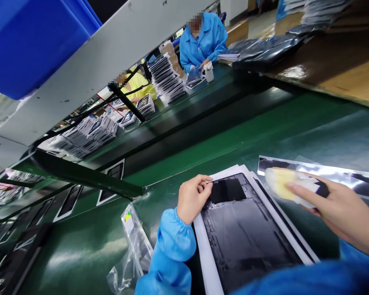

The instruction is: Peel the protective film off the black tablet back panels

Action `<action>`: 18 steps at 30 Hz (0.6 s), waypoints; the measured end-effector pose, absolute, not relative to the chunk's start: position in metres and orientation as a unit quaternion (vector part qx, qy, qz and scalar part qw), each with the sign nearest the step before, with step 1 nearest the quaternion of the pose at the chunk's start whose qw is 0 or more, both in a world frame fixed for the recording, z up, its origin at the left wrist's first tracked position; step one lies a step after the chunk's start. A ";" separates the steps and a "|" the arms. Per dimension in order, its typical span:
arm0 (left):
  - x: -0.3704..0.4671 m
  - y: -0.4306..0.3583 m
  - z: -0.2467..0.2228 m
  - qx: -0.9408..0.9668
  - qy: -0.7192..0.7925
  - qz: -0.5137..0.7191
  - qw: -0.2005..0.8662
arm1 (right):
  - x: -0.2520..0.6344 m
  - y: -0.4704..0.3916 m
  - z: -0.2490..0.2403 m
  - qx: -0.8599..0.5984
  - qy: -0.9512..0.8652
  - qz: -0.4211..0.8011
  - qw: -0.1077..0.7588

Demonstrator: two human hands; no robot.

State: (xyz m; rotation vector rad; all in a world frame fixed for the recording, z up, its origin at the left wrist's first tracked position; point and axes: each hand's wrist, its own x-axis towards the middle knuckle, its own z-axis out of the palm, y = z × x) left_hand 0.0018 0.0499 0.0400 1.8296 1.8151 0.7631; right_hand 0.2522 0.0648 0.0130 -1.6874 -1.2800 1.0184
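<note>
A dark tablet-like panel (242, 233) lies on white sheets (204, 254) on the green bench in front of me. My left hand (194, 196) is at the panel's upper left corner, thumb and forefinger pinched together there; whatever is between the fingertips is too small to make out. A black rectangle (228, 191) sits near the panel's top edge, just right of those fingertips. To the right, my right hand (335, 205) is closed round a white and yellow pad with a dark end (283, 183), held above the bench beside the panel.
A clear plastic bag (135, 241) lies left of my left sleeve. Behind the pad is a shiny strip (335, 174). Framed panels (70, 201) lie on the line at left. Stacks (167, 80) and a co-worker in blue (203, 41) are across the bench; a blue bin (37, 41) hangs upper left.
</note>
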 end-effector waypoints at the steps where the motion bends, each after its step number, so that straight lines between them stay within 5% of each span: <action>1: 0.002 0.050 0.039 0.660 0.662 0.276 0.224 | 0.243 0.065 0.022 -0.650 -0.518 0.390 0.397; 12: 0.006 0.046 0.026 0.633 0.697 0.271 0.201 | 0.199 0.073 0.024 -0.574 -0.448 0.539 0.423; 18: 0.005 0.049 0.026 0.637 0.691 0.268 0.213 | 0.195 0.075 0.028 -0.589 -0.459 0.503 0.436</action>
